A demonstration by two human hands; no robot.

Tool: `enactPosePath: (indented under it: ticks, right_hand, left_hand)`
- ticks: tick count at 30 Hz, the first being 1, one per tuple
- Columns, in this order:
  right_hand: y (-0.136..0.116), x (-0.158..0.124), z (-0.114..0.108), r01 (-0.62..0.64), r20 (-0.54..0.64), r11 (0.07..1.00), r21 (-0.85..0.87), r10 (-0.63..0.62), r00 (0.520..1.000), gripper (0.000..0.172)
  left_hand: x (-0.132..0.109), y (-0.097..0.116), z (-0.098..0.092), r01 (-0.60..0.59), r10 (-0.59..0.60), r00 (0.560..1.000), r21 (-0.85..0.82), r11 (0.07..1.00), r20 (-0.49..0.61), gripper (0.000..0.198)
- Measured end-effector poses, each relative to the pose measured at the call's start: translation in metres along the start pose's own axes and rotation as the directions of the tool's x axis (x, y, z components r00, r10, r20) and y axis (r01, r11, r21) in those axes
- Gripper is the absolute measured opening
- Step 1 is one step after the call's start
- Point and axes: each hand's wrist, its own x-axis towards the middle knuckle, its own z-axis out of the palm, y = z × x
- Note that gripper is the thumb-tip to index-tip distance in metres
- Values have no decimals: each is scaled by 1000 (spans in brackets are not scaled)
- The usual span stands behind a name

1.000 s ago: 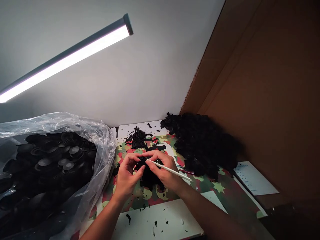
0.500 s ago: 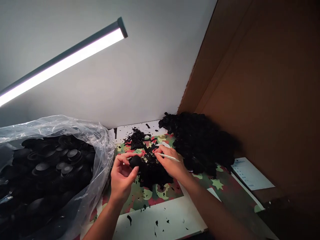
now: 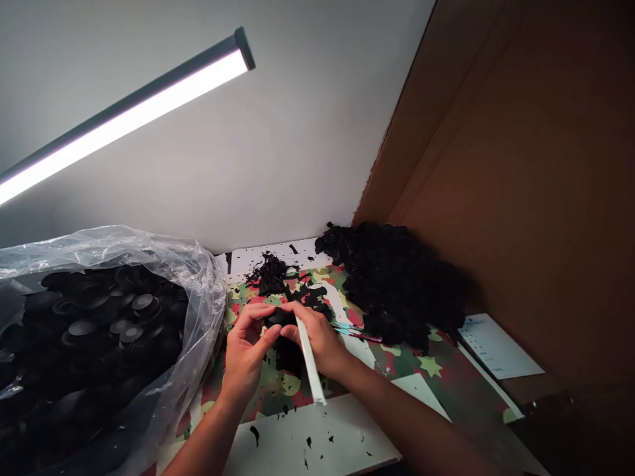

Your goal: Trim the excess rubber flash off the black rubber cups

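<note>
My left hand (image 3: 252,340) pinches a small round black piece (image 3: 279,316) between thumb and fingers. Meeting it from the other side, my right hand (image 3: 317,340) has its fingertips at the piece's edge. A slim white stick (image 3: 311,370) is held in the right hand, its flat end pointing down toward me and its other end hidden by the fingers. Under both hands lie black scraps (image 3: 290,357) on a camouflage-patterned sheet (image 3: 262,396), partly covered by the hands.
To the left, a clear plastic bag (image 3: 208,284) holds many black discs (image 3: 131,334). A large black heap (image 3: 407,284) stands against the cardboard wall (image 3: 520,198). Beside my right wrist lies a thin shiny tool (image 3: 360,332). A white label (image 3: 501,347) sits at right; a lamp (image 3: 149,112) hangs above.
My right hand has moved left and down to meet the black piece in my left hand. The white stick has swung from nearly level to pointing down toward me.
</note>
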Motion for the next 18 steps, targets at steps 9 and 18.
enactPosePath:
  ticks: [9, 18]
  right_hand:
    - [9, 1, -1, 204, 147, 876, -438, -155, 977, 5]
    - [-2, 5, -18, 231, 306, 893, -385, -112, 945, 12]
  left_hand:
    - [10, 10, -8, 108, -142, 963, 158, 982, 229, 49]
    - [15, 23, -12, 62, -179, 933, 353, 934, 311, 22]
